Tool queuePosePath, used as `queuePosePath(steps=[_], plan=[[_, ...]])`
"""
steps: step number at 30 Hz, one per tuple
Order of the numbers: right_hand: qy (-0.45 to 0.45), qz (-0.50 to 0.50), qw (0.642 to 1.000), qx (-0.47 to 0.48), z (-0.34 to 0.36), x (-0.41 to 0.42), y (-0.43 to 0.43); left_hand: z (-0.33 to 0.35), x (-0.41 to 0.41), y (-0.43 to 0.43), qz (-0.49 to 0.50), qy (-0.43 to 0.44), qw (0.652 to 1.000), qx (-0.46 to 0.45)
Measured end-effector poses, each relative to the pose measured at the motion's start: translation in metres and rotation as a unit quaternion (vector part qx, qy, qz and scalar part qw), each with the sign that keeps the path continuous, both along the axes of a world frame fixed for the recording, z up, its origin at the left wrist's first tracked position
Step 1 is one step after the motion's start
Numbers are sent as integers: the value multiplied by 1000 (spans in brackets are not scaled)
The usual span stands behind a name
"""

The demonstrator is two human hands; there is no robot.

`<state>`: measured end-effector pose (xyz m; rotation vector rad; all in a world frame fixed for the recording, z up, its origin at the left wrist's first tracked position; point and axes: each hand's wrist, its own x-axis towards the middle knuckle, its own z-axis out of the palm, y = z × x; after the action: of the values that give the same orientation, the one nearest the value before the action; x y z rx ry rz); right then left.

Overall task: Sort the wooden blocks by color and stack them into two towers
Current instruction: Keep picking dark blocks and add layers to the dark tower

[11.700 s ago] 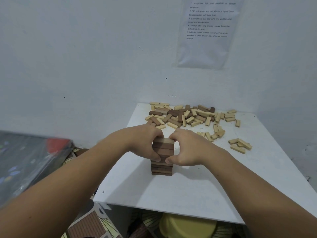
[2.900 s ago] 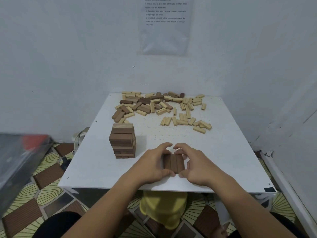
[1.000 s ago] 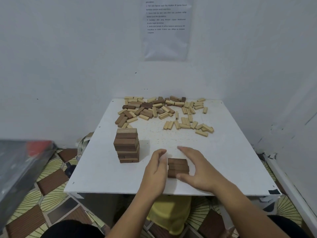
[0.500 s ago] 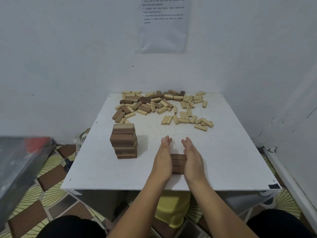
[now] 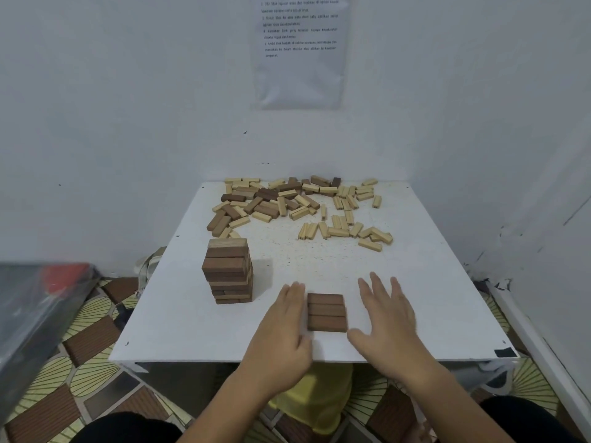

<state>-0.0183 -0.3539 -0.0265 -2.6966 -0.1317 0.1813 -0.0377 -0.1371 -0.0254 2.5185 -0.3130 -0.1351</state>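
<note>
**Three dark blocks squared up, waiting to be lifted**

Both hands are hovering flat and empty over the near edge of the white table (image 5: 431, 282), fingers spread, nothing gripped. The left hand (image 5: 281, 327) is lying just beside the left side of the row of three dark blocks (image 5: 327, 312), possibly brushing it; the right hand (image 5: 388, 318) is standing clearly apart from the row's right side.

The three blocks are lying flat and side by side, long sides touching, forming a neat square near the middle of the near edge. They are looking like small, rigid, light hardwood pieces with smooth faces, so they are likely sliding against one another if pinched loosely. Judging from this, the safest hold is pressing inward on the two outer long sides, thumb and fingers clamping all three as one layer, lifting level.

Further out, toward the left edge, the dark tower (image 5: 228, 273) is standing several layers high, with one paler layer on top and slight offsets between courses; setting a layer down there is calling for a gentle touch, since a nudge could be shifting it.

Along the far edge the loose pile (image 5: 297, 203) of mixed light and dark blocks is lying scattered and unsorted, with mostly light ones trailing toward the right; no light tower is showing yet
</note>
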Motion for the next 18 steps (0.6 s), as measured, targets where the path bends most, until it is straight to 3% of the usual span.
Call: queuePosePath(steps=[2,4,9,18], plan=[[8,20,995,-93,-6,-4,-4,-4,-1,1,-14,23,994,110],[11,38,988,-147,-8,-7,-1,-5,2,-7,-10,35,987,159],[-2,41,984,-174,-14,-4,12,-3,13,-22,-16,68,961,269],[-47,42,983,-171,-22,-5,20,-3,12,-23,-17,62,957,283]])
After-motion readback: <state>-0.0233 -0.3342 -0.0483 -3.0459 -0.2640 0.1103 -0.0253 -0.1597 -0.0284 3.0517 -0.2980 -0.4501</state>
